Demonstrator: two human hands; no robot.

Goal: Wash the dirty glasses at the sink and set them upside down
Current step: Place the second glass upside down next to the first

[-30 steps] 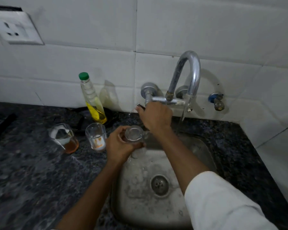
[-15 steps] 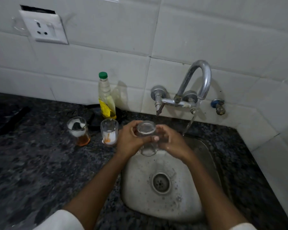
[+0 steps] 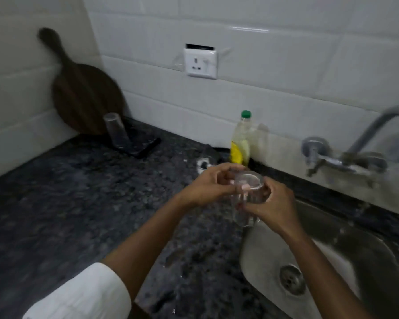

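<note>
My left hand (image 3: 207,187) and right hand (image 3: 271,207) grip the glass (image 3: 247,201) (wet, slippery, breakable); I'd hold its sides.

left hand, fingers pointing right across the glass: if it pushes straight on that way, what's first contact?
The left hand already pinches the rim of the glass, so the glass comes first. Straight past it, the right hand, gripping the glass's far side, likely comes next; depth there is unclear.

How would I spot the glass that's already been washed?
Find the round dark wooden board leaning in the wall corner. Right before it, on a black mat, stands the washed glass. It alone is upside down, apart from the glass in hand.
</note>
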